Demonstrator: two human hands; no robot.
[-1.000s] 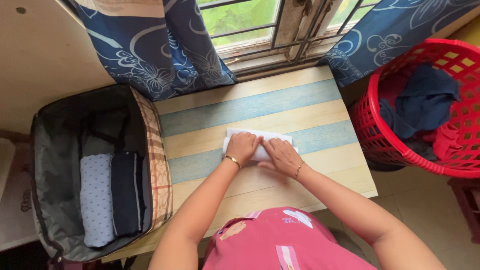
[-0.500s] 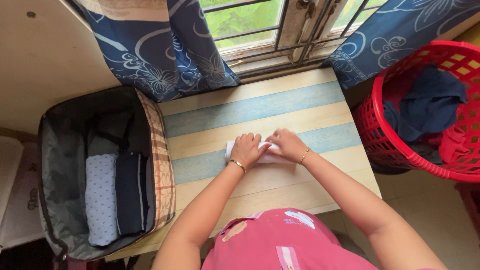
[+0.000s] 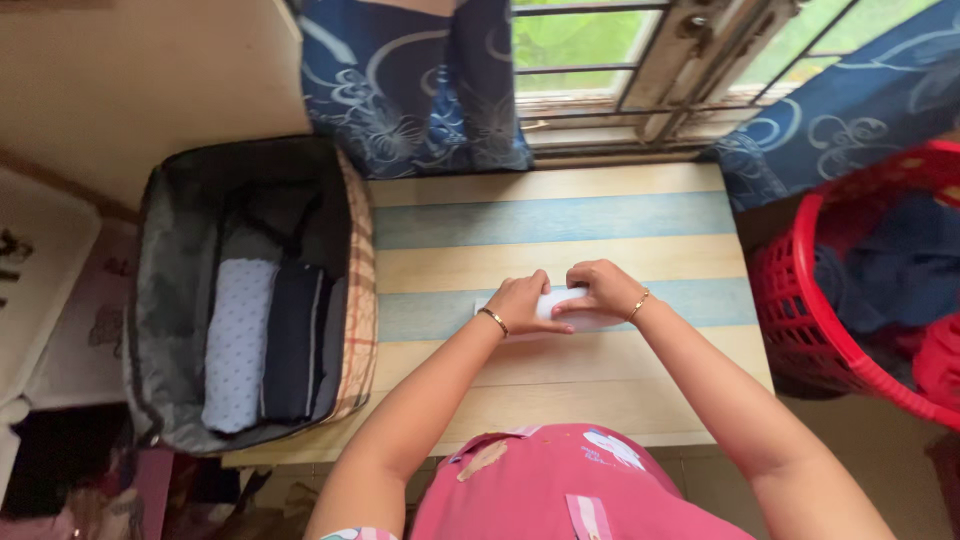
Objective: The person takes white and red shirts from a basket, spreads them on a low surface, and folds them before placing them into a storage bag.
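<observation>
White cloth lies gripped between left hand and right hand.

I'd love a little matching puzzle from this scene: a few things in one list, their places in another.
Things:
1. small folded white cloth
2. pale blue dotted folded garment
3. dark blue crumpled clothes
4. blue floral curtain

Places:
A. in the red plastic basket
B. hanging by the window
C. under both hands, on the striped table
D. in the open grey suitcase

Pairs: 1-C, 2-D, 3-A, 4-B
</observation>
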